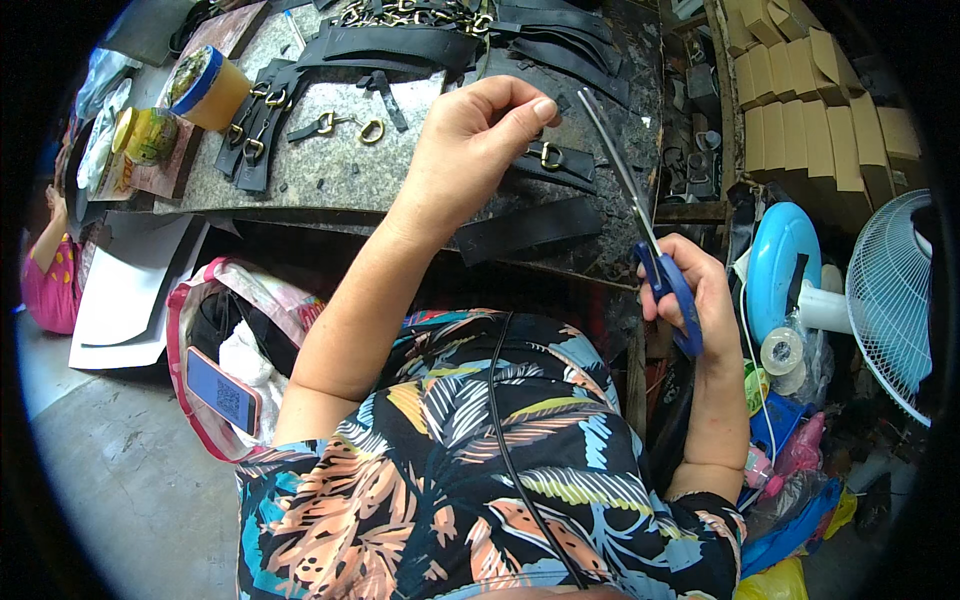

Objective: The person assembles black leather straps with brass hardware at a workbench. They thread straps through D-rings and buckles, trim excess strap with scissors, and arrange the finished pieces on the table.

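A: How far along does the work look?

B: Partway, I judge; just on the near side of the bare left hand [470, 155], a flat black leather-like strip [530, 226] lies plain, with no metal visible on it; under that hand's fingertips, a narrow black leather-like strap [575, 170] bears a gold-toned metal ring [550, 156], so its fitting seems done.

A: And farther out?

B: Left of the same hand, two long black straps with gold-toned metal clips [272, 125] look finished; past its fingers, stacked curved black strips [565, 45] show no fittings that I can make out; a tangled heap of gold-toned metal hardware [410, 15] lies beyond too, so more seems left.

A: How are the hands posed?

B: The right hand [695, 285], elbow bent, is wrapped around the blue handles of long metal-bladed scissors [641, 212]; their blades look nearly together, tips pointing away, near the left fingertips but apart; the left forearm slants forward, its hand above the strap, thumb and forefinger pinched, the others curled; whether it grips some tiny scrap, I cannot tell.
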The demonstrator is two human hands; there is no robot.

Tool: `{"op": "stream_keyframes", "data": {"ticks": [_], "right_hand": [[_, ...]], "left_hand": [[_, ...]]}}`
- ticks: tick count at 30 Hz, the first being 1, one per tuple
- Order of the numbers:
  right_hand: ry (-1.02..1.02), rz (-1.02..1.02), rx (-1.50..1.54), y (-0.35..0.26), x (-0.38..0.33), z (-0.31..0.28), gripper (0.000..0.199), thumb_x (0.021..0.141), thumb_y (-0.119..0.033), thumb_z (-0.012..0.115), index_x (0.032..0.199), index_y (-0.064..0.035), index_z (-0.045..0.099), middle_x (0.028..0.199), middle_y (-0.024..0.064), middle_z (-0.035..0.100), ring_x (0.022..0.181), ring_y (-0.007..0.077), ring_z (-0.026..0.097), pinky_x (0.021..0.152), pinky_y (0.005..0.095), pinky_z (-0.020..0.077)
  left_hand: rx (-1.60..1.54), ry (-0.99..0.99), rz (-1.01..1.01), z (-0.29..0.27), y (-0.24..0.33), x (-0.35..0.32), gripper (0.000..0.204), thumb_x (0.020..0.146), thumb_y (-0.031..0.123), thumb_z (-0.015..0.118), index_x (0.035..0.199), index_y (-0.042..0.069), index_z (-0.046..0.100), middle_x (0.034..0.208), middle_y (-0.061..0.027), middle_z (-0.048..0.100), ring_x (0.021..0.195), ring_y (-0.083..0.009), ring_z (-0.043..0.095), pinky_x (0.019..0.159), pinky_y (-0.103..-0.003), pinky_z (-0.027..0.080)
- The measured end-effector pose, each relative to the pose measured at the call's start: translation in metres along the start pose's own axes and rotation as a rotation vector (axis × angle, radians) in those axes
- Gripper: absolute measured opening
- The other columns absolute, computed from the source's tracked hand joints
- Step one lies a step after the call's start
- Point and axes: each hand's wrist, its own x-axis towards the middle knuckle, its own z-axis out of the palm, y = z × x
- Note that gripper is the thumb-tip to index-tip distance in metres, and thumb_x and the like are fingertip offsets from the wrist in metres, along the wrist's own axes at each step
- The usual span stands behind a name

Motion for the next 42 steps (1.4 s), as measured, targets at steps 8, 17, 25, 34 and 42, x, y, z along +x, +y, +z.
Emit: {"op": "stream_keyframes", "data": {"ticks": [8,17,25,34,42], "right_hand": [[0.068,-0.01,-0.202,-0.001,-0.003,0.002,0.041,0.074,-0.012,0.089,0.103,-0.0004,0.061,0.075,-0.0031,0.057,0.068,0.003,0.053,0.063,0.0205,0.0429],[-0.034,0.004,0.022,0.002,-0.003,0.0,0.042,0.08,-0.021,0.085,0.106,0.0009,0.061,0.088,-0.0003,0.061,0.072,0.0047,0.059,0.067,0.0206,0.0494],[-0.052,0.077,0.182,-0.003,-0.002,0.001,0.048,0.079,-0.03,0.089,0.105,0.0004,0.062,0.083,0.0003,0.064,0.067,0.0074,0.062,0.062,0.0225,0.0507],[0.359,-0.295,-0.781,-0.011,-0.003,0.013,0.053,0.066,-0.033,0.095,0.099,-0.0033,0.067,0.07,0.0059,0.063,0.06,0.0172,0.063,0.057,0.0306,0.0482],[0.419,-0.384,-1.023,-0.014,0.0,0.017,0.053,0.063,-0.031,0.095,0.098,-0.0042,0.066,0.071,0.0079,0.061,0.06,0.0225,0.06,0.056,0.0334,0.0457]], "left_hand": [[-0.061,0.001,-0.003,-0.001,0.0,-0.001,0.02,0.101,0.022,0.066,0.099,0.003,0.074,0.089,0.0006,0.069,0.075,-0.0047,0.055,0.069,-0.021,0.045],[-0.114,0.039,0.091,0.003,-0.003,0.0,0.018,0.094,0.011,0.074,0.108,0.0,0.071,0.092,-0.0009,0.069,0.083,-0.0062,0.063,0.076,-0.021,0.051],[-0.068,-0.003,0.035,0.002,0.001,-0.002,0.024,0.093,0.013,0.076,0.113,0.001,0.071,0.094,-0.0008,0.072,0.079,-0.0031,0.059,0.067,-0.018,0.045],[-0.035,0.041,-0.002,-0.001,0.003,-0.001,0.023,0.092,0.009,0.075,0.111,-0.003,0.071,0.097,-0.0052,0.073,0.088,-0.009,0.067,0.08,-0.023,0.054],[-0.036,0.025,-0.014,0.002,0.003,-0.001,0.024,0.091,0.009,0.075,0.111,-0.003,0.071,0.098,-0.0055,0.073,0.089,-0.0085,0.067,0.08,-0.022,0.054]]}}
